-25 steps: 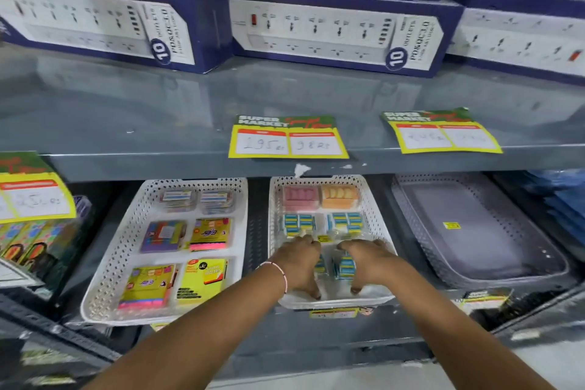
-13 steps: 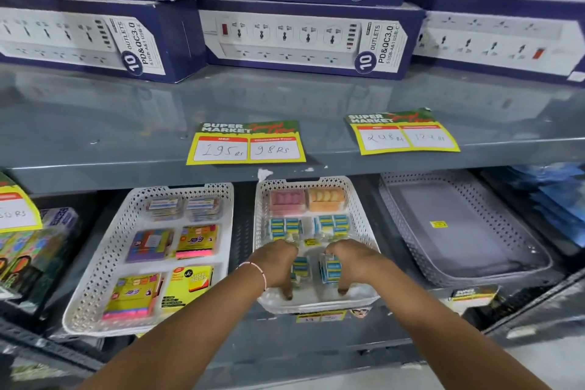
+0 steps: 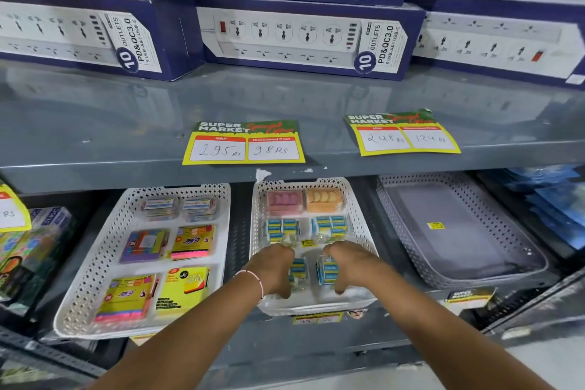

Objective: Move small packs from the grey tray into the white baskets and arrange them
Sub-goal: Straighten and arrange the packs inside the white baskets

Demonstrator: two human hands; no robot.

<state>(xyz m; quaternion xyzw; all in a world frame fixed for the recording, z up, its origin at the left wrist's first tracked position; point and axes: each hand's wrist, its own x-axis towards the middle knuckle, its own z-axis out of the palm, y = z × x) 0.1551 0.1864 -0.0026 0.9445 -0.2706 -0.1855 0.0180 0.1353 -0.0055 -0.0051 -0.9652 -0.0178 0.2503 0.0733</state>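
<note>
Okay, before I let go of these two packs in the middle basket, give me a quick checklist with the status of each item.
1. Both packs inside the white perforated plastic basket: ok.
2. Left hand on the blue-and-white striped small pack: ok.
3. Right hand on the second striped pack: ok.
4. Front packs lined up with the striped row behind: cannot tell, hands cover them.
5. Grey perforated tray emptied: ok, only a yellow sticker shows.

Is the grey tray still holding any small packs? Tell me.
No: the grey tray shows only a small yellow sticker on its bare floor, no packs.
</note>
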